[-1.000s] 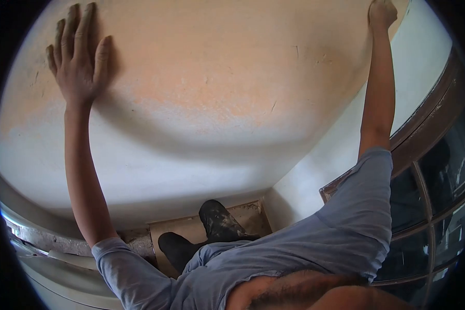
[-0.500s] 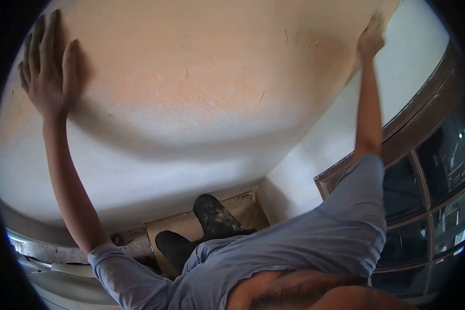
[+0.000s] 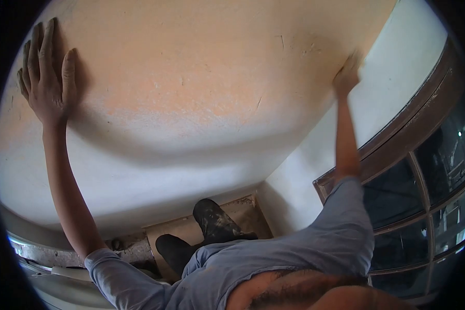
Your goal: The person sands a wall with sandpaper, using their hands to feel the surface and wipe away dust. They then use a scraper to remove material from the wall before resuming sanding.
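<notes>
My left hand (image 3: 47,80) lies flat with fingers spread on the wall (image 3: 170,67), at the upper left. That wall is peach-orange in its upper part and white lower down, with scuffs and small cracks. At the upper right, my right hand (image 3: 348,76) is curled near the corner where the peach wall meets a white side wall (image 3: 398,67). Motion smears its fingers, and whatever they hold, if anything, cannot be made out.
A brown wooden frame (image 3: 416,129) with dark glass panes (image 3: 398,201) runs down the right side. Below are my dark, stained boots (image 3: 214,219) on a dusty ledge or floor (image 3: 248,212). Pale rounded surfaces (image 3: 62,281) and debris lie at the lower left.
My right hand has moved down and to the left along the wall near the corner, the arm bending with it. My left hand stays flat on the wall.
</notes>
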`<state>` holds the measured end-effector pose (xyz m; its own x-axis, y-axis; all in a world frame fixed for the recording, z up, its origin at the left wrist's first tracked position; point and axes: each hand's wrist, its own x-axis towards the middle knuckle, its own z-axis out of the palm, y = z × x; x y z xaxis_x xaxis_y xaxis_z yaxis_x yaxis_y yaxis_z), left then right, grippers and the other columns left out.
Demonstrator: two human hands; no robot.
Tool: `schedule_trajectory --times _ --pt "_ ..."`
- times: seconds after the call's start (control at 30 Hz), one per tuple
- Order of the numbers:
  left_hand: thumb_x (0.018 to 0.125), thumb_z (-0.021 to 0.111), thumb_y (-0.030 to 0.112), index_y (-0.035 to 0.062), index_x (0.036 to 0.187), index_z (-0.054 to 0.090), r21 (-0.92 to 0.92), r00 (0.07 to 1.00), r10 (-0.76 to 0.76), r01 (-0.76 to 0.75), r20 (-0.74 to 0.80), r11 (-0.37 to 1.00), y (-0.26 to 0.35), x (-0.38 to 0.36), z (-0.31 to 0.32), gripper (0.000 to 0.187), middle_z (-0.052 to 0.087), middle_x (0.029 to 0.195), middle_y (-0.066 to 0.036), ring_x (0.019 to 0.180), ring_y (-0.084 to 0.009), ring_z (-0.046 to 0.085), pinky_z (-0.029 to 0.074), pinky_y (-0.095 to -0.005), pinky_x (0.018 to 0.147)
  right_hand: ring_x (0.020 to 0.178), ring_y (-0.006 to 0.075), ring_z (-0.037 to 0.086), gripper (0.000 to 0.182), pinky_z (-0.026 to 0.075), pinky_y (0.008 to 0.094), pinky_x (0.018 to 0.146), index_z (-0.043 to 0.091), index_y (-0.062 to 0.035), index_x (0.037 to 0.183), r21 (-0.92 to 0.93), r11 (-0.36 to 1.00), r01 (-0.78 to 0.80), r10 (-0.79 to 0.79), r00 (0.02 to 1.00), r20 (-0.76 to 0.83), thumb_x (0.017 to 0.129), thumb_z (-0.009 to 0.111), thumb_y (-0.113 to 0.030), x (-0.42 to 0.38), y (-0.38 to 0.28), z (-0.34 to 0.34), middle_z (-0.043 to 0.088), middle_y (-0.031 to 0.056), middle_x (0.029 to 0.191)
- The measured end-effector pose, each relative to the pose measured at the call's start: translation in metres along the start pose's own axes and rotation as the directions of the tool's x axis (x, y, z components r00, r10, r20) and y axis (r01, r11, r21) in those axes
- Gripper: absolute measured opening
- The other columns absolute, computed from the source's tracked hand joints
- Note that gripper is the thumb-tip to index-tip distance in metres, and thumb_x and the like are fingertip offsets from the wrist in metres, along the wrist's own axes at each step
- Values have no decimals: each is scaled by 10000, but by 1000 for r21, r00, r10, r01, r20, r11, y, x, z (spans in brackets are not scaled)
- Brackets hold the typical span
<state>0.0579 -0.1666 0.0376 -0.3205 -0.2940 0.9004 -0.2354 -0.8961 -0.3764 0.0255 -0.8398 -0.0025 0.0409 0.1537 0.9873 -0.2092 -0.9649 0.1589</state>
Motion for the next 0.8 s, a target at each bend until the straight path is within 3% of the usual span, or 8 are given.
schedule_trajectory --times 0.17,0.3,0.43,0.5,0.57,0.67,0.73,0.8 --pt "984 460 400 236 1434 450 -29 1000 -8 8 10 1000 1 -1 -3 480 415 1498 1 1399 -229 350 229 -433 1160 961 339 650 473 543 362 676 445 -75 1415 -5 996 95 -93 968 -232 1010 403 -317 189 34 5 552 156 1351" --pt "988 444 405 248 1441 438 -30 1000 -14 14 -1 999 -1 -7 -4 480 409 1501 9 1399 -228 349 216 -444 1165 1091 269 622 490 470 367 929 442 -112 1427 350 914 -207 243 968 -60 1028 361 -384 107 -34 -17 598 135 1303" --pt "982 430 436 280 1448 421 16 997 -67 67 39 998 1 -9 -3 492 384 1516 23 1411 -219 326 186 -476 1172 1312 318 464 446 335 372 1102 419 14 1412 -182 973 144 -202 911 -359 1030 371 -211 -42 -48 22 452 192 1439" --pt "975 430 448 296 1456 405 -1 994 -99 99 50 995 5 -5 -6 506 363 1528 28 1424 -210 300 159 -494 1175 1317 327 456 429 331 369 1107 454 39 1378 214 973 81 -60 993 -102 1026 377 -195 -34 -68 -13 480 211 1408" --pt "974 431 442 295 1457 404 -5 994 -91 91 61 996 8 -2 -10 506 365 1527 28 1424 -212 300 154 -492 1176 1276 315 492 488 372 374 1067 394 26 1417 404 880 -248 225 969 104 1046 325 -283 52 -53 -13 482 228 1399" --pt "968 439 440 297 1458 403 5 994 -96 96 59 995 8 -1 -10 511 367 1526 27 1422 -219 305 155 -494 1175 1108 399 576 509 457 446 929 492 -74 1366 75 959 -274 269 960 76 1016 335 -408 221 -5 -5 594 214 1249" --pt "967 440 445 303 1457 404 5 992 -110 110 56 994 9 -1 -9 512 370 1525 24 1422 -221 307 155 -495 1174 648 240 526 683 442 422 657 651 65 987 392 883 -259 342 926 -158 993 375 -560 275 -31 -19 594 152 685" --pt "966 439 450 305 1457 403 22 989 -128 127 69 992 9 -2 -10 513 369 1525 24 1422 -223 306 155 -496 1173 824 295 528 559 446 434 752 586 27 1119 295 949 -107 178 958 -226 1003 369 -475 249 -22 -3 565 175 910"
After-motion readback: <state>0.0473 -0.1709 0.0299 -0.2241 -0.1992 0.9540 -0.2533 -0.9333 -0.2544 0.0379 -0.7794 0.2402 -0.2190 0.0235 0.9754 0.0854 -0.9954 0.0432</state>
